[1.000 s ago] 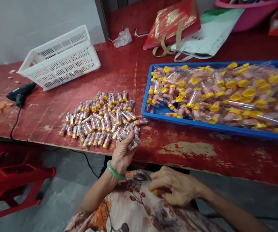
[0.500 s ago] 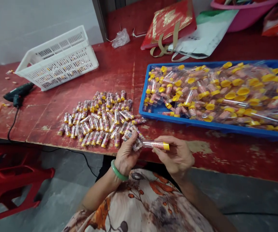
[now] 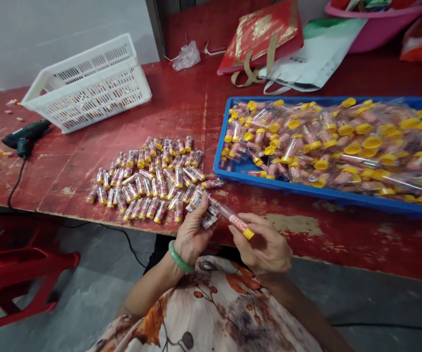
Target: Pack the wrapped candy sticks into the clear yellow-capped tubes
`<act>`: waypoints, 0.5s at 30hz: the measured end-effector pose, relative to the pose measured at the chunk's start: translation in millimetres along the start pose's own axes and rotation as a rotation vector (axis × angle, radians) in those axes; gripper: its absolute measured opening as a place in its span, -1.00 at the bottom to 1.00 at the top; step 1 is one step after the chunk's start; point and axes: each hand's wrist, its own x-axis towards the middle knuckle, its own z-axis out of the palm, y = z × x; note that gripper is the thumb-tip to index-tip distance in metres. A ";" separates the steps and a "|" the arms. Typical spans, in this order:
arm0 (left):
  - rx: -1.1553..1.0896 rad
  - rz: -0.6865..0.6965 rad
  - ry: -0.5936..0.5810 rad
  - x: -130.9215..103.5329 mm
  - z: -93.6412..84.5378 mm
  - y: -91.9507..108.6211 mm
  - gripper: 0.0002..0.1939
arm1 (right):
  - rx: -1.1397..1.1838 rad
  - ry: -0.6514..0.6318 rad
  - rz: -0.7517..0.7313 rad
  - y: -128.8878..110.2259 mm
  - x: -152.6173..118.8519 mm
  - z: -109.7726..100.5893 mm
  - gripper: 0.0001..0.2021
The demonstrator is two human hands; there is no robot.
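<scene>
My left hand [image 3: 195, 229], with a green bangle at its wrist, is closed on a small stack of printed plastic sleeves [image 3: 208, 217]. Between the thumb and fingers of my right hand [image 3: 264, 244] is a clear tube with a yellow cap [image 3: 237, 222]. The tube slants, cap end toward my right hand, and its other end meets the sleeves; whether it has entered one I cannot tell. Just beyond my left hand lies a spread of wrapped yellow-capped tubes [image 3: 152, 188]. To the right, a blue tray [image 3: 269, 183] holds many loose yellow-capped tubes.
A white slotted basket [image 3: 86, 100] stands at the back left beside a dark heat gun [image 3: 25, 137] with a trailing cord. Behind the tray lie a red bag [image 3: 258, 36], a white bag [image 3: 309, 58] and a pink basin [image 3: 379, 29]. A red stool [image 3: 23, 274] stands lower left.
The tube in my right hand has tilted from nearly level to slanting, its capped end now lower and nearer me. My left hand keeps its hold on the sleeves.
</scene>
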 end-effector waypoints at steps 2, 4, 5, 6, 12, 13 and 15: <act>0.007 -0.004 -0.005 -1.7 0.9 0.4 -0.89 | -0.119 -0.003 -0.200 -0.8 0.4 -1.9 -0.61; 0.022 -0.008 -0.030 -3.1 1.0 0.0 -0.85 | -0.142 -0.012 -0.293 -1.0 0.4 -2.9 -0.58; 0.027 -0.009 -0.044 -3.5 0.7 -0.5 -0.84 | -0.124 -0.024 -0.274 -0.4 -0.2 -3.1 -0.59; 0.029 -0.010 -0.049 -3.5 0.1 -1.0 -0.84 | -0.091 -0.040 -0.219 0.7 -1.1 -3.3 -0.60; 0.000 -0.037 -0.007 -0.3 -3.2 -1.9 -0.89 | -0.045 -0.016 -0.094 7.0 -2.6 -7.6 -0.60; 0.000 -0.038 -0.005 0.1 -3.3 -1.8 -0.89 | -0.095 -0.015 -0.156 6.4 -0.8 -9.1 -0.58; 0.002 -0.035 -0.011 0.3 -3.2 -1.9 -0.90 | -0.200 -0.043 -0.284 4.0 3.4 -12.3 -0.57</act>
